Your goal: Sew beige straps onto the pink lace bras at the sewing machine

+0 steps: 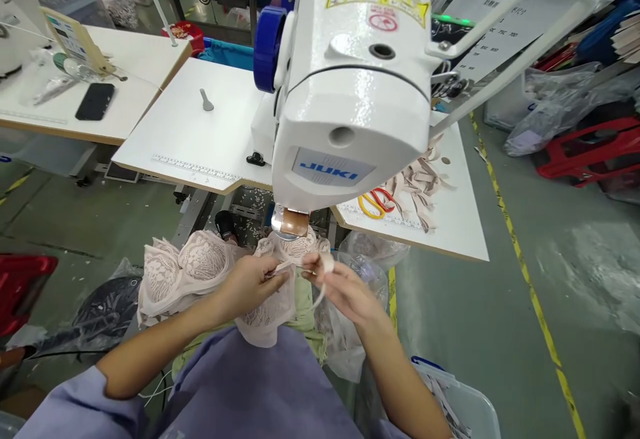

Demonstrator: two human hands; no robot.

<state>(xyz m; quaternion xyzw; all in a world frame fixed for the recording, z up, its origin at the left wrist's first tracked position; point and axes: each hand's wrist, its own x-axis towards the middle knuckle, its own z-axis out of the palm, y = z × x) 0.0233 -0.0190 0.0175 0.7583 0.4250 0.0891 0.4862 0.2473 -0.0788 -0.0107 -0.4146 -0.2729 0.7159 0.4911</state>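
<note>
A pale pink lace bra (267, 316) hangs over my lap below the head of the white sewing machine (345, 112). My left hand (253, 282) pinches the bra's edge near its strap end. Just to the right, my right hand (340, 282) has its fingers closed round a pale pink strap (327, 263), which loops up between thumb and fingers. Part of the bra lies under the machine's needle area, where the metal and brown guard (291, 222) hides the needle. A stack of similar lace bras (193, 266) rests to the left of my left hand.
Yellow and red-handled scissors (376, 203) lie beside loose pink straps (415, 186) on the right tabletop. The left tabletop (200, 132) carries a small grey tool (206, 100). A black phone (95, 101) lies on the neighbouring table. A clear bin (475, 402) stands low at right.
</note>
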